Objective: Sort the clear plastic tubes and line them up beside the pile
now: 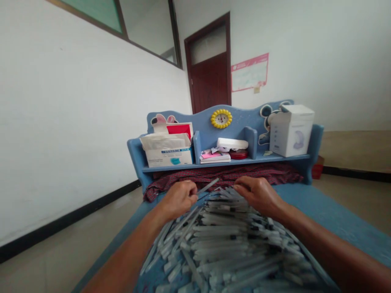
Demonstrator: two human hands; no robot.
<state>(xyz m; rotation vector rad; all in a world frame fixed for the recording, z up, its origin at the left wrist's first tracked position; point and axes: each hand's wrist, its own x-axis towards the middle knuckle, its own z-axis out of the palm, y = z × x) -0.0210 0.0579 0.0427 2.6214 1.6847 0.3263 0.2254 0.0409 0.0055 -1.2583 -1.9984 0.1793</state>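
Note:
A big heap of clear plastic pen tubes [226,240] with dark tips covers the blue desk [330,215] in front of me. My left hand [179,198] is closed at the heap's far left edge, pinching one thin tube [208,186] that slants up to the right. My right hand [259,193] rests on the far right of the heap with its fingers curled down onto the tubes; what they grip is hidden.
A blue shelf unit [226,162] stands at the desk's far end with a tissue box [168,152], a yellow clock [221,118], notebooks [215,157] and a white box [291,130]. Plaid cloth [220,175] lies beneath it. A dark red door [210,81] is behind.

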